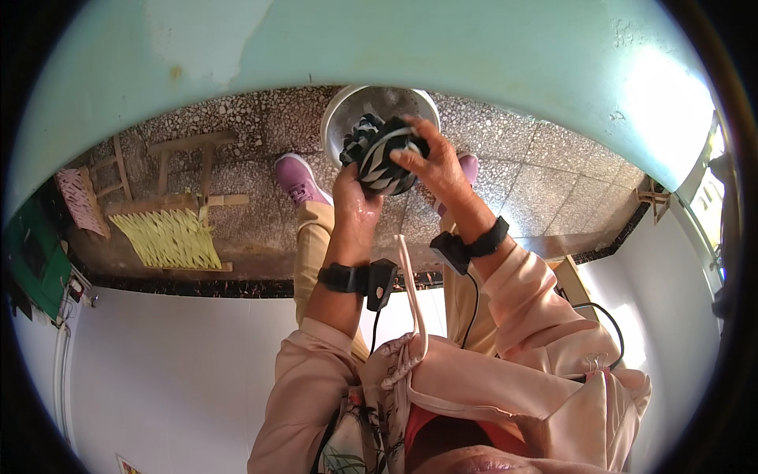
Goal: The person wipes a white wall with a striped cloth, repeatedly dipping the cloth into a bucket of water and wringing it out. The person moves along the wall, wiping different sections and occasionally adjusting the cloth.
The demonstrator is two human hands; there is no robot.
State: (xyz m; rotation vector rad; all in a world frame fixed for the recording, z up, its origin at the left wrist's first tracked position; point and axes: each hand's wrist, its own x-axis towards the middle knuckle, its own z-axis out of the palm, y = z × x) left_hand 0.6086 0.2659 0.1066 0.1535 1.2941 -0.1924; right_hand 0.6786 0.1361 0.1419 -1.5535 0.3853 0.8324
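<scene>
A bunched black-and-white patterned cloth (385, 157) is held between my two hands, over the near part of a round white basin (326, 127). My left hand (357, 192) supports the bundle from the lower left, and its wrist looks wet. Across the upper right side lie the fingers and thumb of my right hand (435, 160). Part of the cloth hangs toward the basin's inside; whether it touches the bottom is hidden. Some bubbly water (394, 98) shows at the basin's far side.
The basin stands on a speckled terrazzo floor (545, 154), between my pink shoes (296, 178). A pale green wall (385, 41) rises right behind it. To the left are a stool with a yellow woven seat (172, 240) and a pink woven one (80, 198). Cables run from black wrist straps (343, 278).
</scene>
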